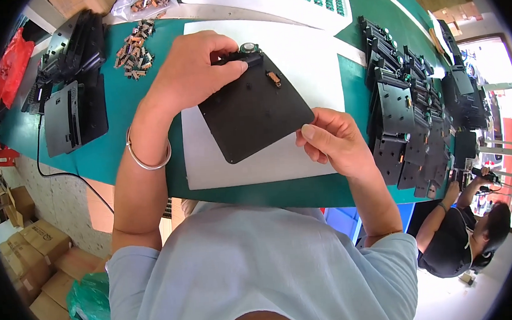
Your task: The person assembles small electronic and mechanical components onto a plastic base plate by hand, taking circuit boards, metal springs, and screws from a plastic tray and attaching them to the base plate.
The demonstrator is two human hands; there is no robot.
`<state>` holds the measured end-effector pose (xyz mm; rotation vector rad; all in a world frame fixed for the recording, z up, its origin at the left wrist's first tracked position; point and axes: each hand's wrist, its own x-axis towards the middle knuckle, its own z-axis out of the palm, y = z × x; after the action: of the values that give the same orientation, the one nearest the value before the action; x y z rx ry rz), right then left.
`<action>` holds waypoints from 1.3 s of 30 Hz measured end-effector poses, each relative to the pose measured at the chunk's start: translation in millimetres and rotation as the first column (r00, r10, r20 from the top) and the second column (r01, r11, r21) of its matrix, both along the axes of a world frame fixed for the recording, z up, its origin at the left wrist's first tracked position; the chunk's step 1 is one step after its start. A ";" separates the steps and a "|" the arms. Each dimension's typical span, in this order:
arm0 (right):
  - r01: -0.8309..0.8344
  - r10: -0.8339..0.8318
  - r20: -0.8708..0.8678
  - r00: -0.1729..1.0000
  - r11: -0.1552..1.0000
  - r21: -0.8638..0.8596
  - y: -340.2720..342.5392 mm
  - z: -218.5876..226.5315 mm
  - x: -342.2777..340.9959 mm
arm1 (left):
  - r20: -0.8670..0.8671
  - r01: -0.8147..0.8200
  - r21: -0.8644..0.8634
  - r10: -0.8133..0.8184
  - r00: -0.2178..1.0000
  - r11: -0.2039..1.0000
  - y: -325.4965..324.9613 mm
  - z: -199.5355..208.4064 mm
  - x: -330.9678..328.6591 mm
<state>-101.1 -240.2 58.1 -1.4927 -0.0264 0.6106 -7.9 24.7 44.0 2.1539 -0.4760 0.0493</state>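
A flat black plastic panel [253, 116] is held tilted above a white mat [210, 173]. My left hand [195, 70] grips its far edge beside a dark cylindrical part, the thumb resting on that part. My right hand [337, 137] pinches the panel's near right corner between thumb and fingers. A round silver-topped component [248, 47] sits at the panel's far edge. Toward the panel's right side is a small copper-coloured part [274, 78]. What the left fingertips touch beneath the panel is hidden.
Loose copper-coloured parts [136, 50] lie at the far left of the green table [176, 147]. Black panels [91, 105] stand at left; several assembled ones [396, 101] are lined up at right. A white tray [311, 14] holds green pieces. A co-worker [454, 236] sits at right.
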 end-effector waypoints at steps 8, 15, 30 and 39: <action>0.168 -0.168 -0.006 0.986 0.985 0.029 6.9 3.8 6.4 | 0.105 0.072 -0.044 -0.067 0.992 0.996 -7.1 5.2 -3.0; 0.137 -0.115 0.116 0.987 0.971 -0.196 16.2 3.2 32.4 | 0.342 0.015 -0.024 -0.006 0.940 1.000 -13.0 3.4 -14.4; 0.186 -0.162 0.183 0.970 0.975 -0.120 28.4 5.3 30.8 | 0.402 0.006 0.018 -0.013 0.916 1.000 -16.5 2.1 -8.7; 0.118 -0.116 -0.023 0.993 0.985 0.129 2.4 -2.4 6.4 | 0.221 -0.078 -0.044 0.085 0.972 0.996 -19.6 0.8 -17.7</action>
<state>-94.7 -237.8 55.7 -1.3533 0.0325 0.5159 -25.6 5.1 44.9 2.1428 -0.5103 0.3454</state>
